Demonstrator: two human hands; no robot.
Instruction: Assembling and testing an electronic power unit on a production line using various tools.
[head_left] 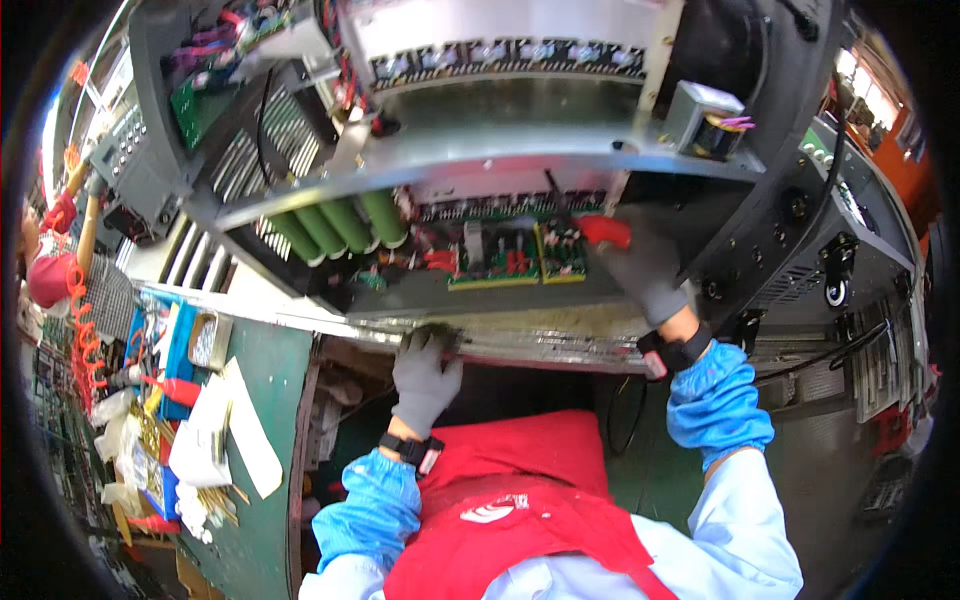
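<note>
My right hand, in a grey glove, is closed round the red handle of a screwdriver. Its dark shaft points up and left into the lower bay of a large dark metal cabinet. Just left of the handle sit green circuit boards with red and yellow parts. My left hand, also gloved, rests on the metal rail along the cabinet's near side, fingers spread and nothing visible in them. Several green cylinders stand in the bay's left part.
A transformer sits on the cabinet's upper shelf at right. On the left, a green bench holds papers, a blue bin and loose tools. Another person works at far left, near a coiled red hose. A second cabinet with a caster stands at right.
</note>
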